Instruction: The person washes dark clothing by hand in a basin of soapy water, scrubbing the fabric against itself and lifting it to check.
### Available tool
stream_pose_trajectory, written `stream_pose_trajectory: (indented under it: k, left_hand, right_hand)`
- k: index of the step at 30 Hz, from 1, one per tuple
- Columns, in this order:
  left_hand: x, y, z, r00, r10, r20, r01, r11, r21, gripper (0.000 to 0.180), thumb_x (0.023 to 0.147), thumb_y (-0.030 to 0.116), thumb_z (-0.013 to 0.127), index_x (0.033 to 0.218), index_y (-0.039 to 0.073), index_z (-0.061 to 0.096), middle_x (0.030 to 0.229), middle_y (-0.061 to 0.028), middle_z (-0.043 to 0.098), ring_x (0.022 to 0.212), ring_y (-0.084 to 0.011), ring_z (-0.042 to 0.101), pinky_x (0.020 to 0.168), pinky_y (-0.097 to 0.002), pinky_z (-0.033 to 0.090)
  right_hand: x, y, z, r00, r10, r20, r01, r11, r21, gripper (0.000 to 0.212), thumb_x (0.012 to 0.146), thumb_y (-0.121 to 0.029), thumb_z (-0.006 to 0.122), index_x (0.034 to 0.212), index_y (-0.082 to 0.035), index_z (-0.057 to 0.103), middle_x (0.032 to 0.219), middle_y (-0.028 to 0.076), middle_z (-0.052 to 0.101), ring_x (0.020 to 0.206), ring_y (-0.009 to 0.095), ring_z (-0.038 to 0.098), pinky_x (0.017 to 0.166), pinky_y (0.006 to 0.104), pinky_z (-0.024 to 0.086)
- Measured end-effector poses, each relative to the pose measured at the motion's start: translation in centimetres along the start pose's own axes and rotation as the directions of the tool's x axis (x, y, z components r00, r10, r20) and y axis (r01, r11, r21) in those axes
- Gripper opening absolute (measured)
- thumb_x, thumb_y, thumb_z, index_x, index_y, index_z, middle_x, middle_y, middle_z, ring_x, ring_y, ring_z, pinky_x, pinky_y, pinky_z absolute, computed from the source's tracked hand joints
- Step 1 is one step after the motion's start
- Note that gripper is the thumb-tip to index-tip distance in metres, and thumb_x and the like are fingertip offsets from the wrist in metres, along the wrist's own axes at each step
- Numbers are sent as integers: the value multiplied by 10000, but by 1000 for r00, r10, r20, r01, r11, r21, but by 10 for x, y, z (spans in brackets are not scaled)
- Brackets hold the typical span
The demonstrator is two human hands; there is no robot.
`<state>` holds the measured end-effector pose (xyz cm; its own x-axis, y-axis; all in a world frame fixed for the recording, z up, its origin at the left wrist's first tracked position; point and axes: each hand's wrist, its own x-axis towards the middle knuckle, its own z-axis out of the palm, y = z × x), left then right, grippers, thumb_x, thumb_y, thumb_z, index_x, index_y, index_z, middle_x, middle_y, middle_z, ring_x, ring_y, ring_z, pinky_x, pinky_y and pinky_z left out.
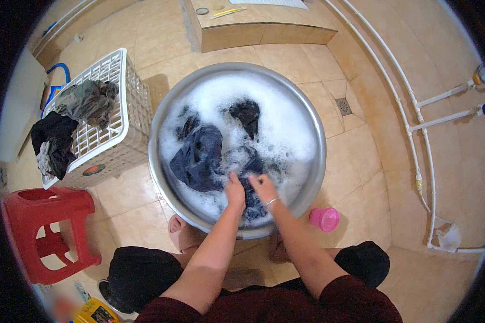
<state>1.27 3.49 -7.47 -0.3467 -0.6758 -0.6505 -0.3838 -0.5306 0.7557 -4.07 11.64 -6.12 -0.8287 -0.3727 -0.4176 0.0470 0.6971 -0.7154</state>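
A wide metal basin (pixel 319 161) in front of me holds foamy water and dark clothes. My left hand (pixel 234 190) and my right hand (pixel 263 189), with a bracelet at its wrist, are closed side by side on a dark blue garment (pixel 251 205) near the basin's front. The garment is soaked and partly under suds, so its kind is hard to make out. Just left of my hands, a larger bunched blue-grey garment (pixel 200 156) rises out of the foam. Farther back, a black cloth (pixel 247 116) pokes through the white suds (pixel 285 121).
To the left, a white plastic basket (pixel 125 116) stands upside down or covered, with a grey cloth (pixel 89 101) and a black cloth (pixel 54 141) on top. A red stool (pixel 54 231) is nearer. A pink cup (pixel 324 219), floor drain (pixel 343 106) and white wall pipes (pixel 401 107) are right.
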Motion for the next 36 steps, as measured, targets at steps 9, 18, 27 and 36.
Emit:
stream_pose_trajectory:
  k: [9,18,27,36]
  left_hand:
    - [5,-9,-8,971,15,237,-121,890,439,315,648,186,656,846,-33,547,803,-132,570,713,-211,543,637,-311,424]
    - [-26,26,-19,798,-423,429,592,686,-424,250,738,232,533,921,62,522,806,-116,536,724,-239,514,599,-385,399]
    - [-15,28,-4,833,-133,538,456,716,-528,229,791,241,409,798,27,489,789,-131,515,750,-234,493,643,-331,409]
    - [-24,52,-12,771,-147,619,268,958,-107,362,744,340,568,919,27,515,806,-66,559,685,-171,538,605,-309,444]
  right_hand:
    - [38,101,6,927,358,-110,-373,909,-188,586,655,-306,634,1063,28,376,921,172,527,837,294,522,721,342,407]
    - [-32,-59,7,941,-244,-233,261,964,45,188,776,-179,488,898,-61,408,700,145,549,656,291,540,598,355,414]
    - [-9,-61,6,952,-203,-229,199,979,-40,217,823,-264,377,917,-74,425,794,166,549,742,365,513,643,410,397]
    - [44,-3,-47,867,81,-491,74,955,287,293,744,-293,538,707,-4,512,683,138,553,658,235,534,621,329,411]
